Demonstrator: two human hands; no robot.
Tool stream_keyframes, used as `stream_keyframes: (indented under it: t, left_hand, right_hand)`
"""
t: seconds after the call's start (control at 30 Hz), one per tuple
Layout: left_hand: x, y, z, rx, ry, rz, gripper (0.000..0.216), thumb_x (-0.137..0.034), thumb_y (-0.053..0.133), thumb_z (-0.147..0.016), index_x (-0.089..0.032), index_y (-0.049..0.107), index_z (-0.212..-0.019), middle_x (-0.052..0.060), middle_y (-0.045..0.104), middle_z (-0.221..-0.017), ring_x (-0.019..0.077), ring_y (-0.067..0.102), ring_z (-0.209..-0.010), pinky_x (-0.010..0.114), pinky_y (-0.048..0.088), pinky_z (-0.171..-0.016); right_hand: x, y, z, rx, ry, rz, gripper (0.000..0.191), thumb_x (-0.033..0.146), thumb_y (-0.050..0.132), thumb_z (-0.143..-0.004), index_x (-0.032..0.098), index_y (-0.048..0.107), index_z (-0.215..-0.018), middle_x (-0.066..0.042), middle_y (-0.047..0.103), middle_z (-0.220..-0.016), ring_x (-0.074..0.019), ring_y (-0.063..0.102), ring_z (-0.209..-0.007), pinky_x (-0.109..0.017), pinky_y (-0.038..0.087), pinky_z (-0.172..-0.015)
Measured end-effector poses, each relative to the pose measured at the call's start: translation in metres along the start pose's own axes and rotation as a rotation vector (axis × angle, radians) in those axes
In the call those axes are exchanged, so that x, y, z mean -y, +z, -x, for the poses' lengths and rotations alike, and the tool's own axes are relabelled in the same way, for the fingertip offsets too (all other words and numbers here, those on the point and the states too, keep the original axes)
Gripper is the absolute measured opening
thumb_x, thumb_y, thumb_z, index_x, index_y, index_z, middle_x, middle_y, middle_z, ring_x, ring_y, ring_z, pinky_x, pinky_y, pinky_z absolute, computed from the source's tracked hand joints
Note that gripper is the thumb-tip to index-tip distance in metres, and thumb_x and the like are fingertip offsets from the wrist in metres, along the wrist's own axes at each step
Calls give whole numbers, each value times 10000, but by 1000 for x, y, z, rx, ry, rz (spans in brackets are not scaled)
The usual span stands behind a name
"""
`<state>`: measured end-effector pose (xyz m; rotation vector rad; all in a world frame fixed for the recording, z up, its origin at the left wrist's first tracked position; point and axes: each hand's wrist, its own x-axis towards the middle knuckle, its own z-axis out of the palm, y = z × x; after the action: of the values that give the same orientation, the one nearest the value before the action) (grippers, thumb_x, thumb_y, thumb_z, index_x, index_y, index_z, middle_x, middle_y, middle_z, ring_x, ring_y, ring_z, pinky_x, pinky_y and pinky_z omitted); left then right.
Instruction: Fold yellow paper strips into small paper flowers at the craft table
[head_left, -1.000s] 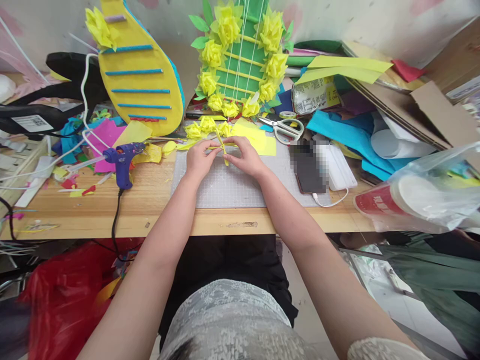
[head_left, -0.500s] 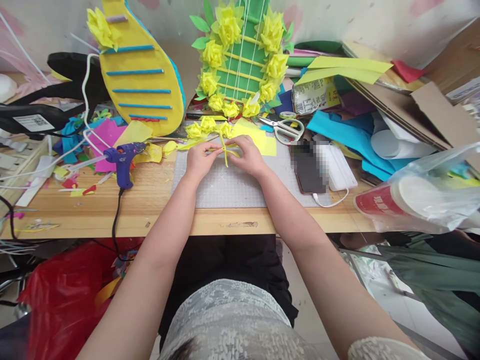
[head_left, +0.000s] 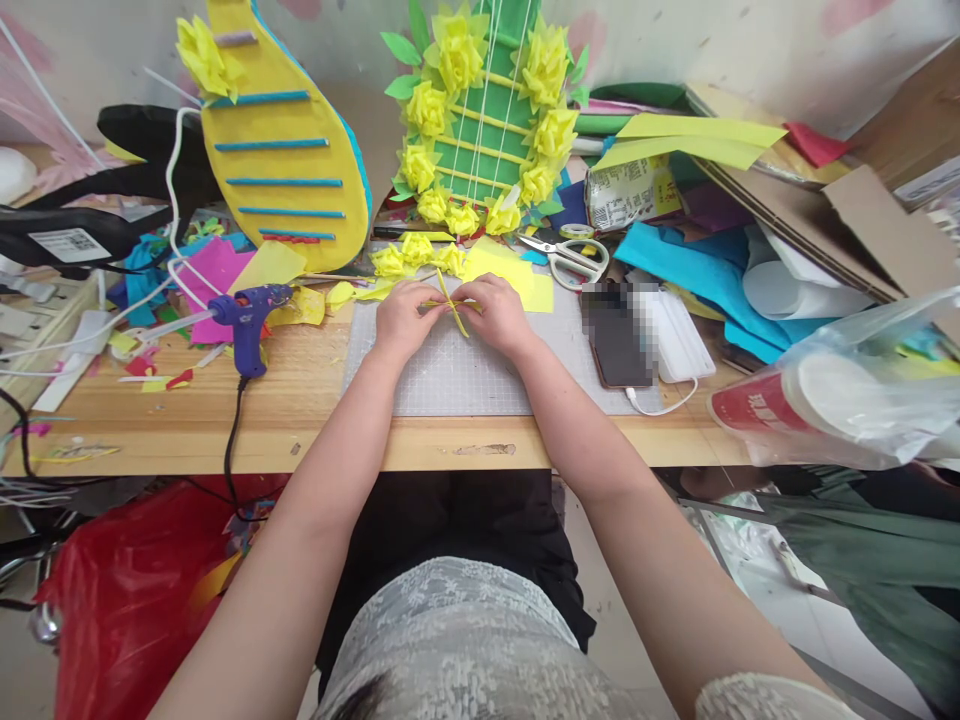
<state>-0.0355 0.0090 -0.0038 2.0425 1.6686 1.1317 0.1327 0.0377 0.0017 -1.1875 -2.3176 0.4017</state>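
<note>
Between my two hands is a thin, folded piece of yellow paper (head_left: 453, 305), its narrow strips crossing in an X. My left hand (head_left: 406, 318) pinches it from the left, fingertips pressed together. From the other side my right hand (head_left: 495, 313) pinches it too, so the fingertips of both hands nearly meet. They are over the grey cutting mat (head_left: 472, 380). Just beyond lie small yellow paper flowers (head_left: 416, 252) and flat yellow paper sheets (head_left: 529, 283).
Scissors (head_left: 574, 262), a phone (head_left: 619, 340) and a white power bank (head_left: 679, 335) are to the right, with a bagged cup (head_left: 765, 395) farther out. A blue glue gun (head_left: 247, 325) stands at left. Behind are a yellow cutout (head_left: 285, 165) and a flower-trimmed green instrument shape (head_left: 480, 150).
The yellow paper has turned between my fingers; its upright strip now slants from upper left to lower right. My right fingers have closed in toward the left hand.
</note>
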Motion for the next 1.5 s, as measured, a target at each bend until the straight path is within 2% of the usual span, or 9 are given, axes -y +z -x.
stream_keyframes:
  t: [0.13, 0.33, 0.5, 0.63, 0.83, 1.0, 1.13, 1.33, 1.5]
  left_hand:
    - [1, 0, -1, 4, 23, -22, 6, -213, 727, -740, -210, 732, -738, 34, 748, -866, 217, 638, -935, 367, 465, -896]
    - [4, 0, -1, 46, 28, 11, 79, -213, 679, -787, -205, 744, -830, 42, 750, -929, 197, 664, -922, 338, 487, -873]
    - [2, -4, -1, 102, 23, -57, 130, -215, 644, -814, -219, 756, -879, 49, 750, -953, 207, 671, -937, 337, 494, -844]
    - [2, -6, 0, 92, 2, -52, 123, -227, 647, -808, -238, 758, -858, 40, 749, -928, 207, 666, -923, 336, 488, -838]
    - [-4, -9, 2, 100, 0, -58, 120, -275, 719, -741, -241, 752, -851, 36, 744, -944, 221, 640, -943, 344, 471, -864]
    - [-3, -8, 2, 97, -6, -91, 81, -247, 697, -766, -226, 752, -822, 41, 746, -917, 221, 647, -937, 342, 468, -854]
    - [0, -6, 1, 80, -33, -88, 72, -232, 688, -770, -220, 746, -810, 38, 744, -896, 218, 653, -934, 343, 480, -847]
    - [0, -9, 2, 107, -58, -48, 168, -277, 707, -753, -218, 747, -906, 51, 740, -991, 227, 653, -989, 348, 489, -895]
    - [3, -10, 3, 106, -133, -3, 88, -265, 698, -760, -230, 751, -821, 41, 753, -918, 204, 669, -872, 322, 506, -793]
  right_hand:
    - [2, -1, 0, 26, 17, 19, 223, 238, 572, -853, 190, 706, -1025, -80, 708, -982, -237, 549, -995, -363, 399, -881]
    - [0, -1, 0, 0, 47, 34, 184, 240, 579, -855, 198, 743, -929, -79, 707, -892, -220, 548, -940, -347, 398, -839]
    - [-1, -2, 0, -22, 57, -2, 177, 232, 587, -848, 205, 745, -924, -68, 712, -899, -220, 543, -952, -345, 419, -835]
    - [-2, -4, 1, 30, 42, -18, 210, 265, 591, -855, 218, 734, -1000, -70, 721, -985, -231, 532, -994, -362, 424, -860]
    - [-6, -6, 0, 53, -1, 46, 209, 276, 562, -873, 204, 749, -932, -74, 723, -889, -225, 532, -925, -346, 393, -825]
    - [-6, -7, 1, 70, -51, 94, 234, 311, 568, -874, 200, 741, -987, -80, 724, -936, -225, 524, -926, -338, 379, -810]
    - [-3, -8, 1, 68, -10, 133, 246, 335, 591, -860, 193, 743, -993, -90, 725, -925, -228, 547, -918, -334, 379, -784]
    - [-2, -9, 0, 56, 28, 153, 226, 305, 578, -867, 193, 763, -933, -94, 717, -872, -215, 579, -875, -319, 381, -733]
    - [0, -15, 0, 85, 17, 136, 227, 294, 604, -847, 211, 755, -994, -93, 717, -905, -221, 583, -903, -324, 399, -743]
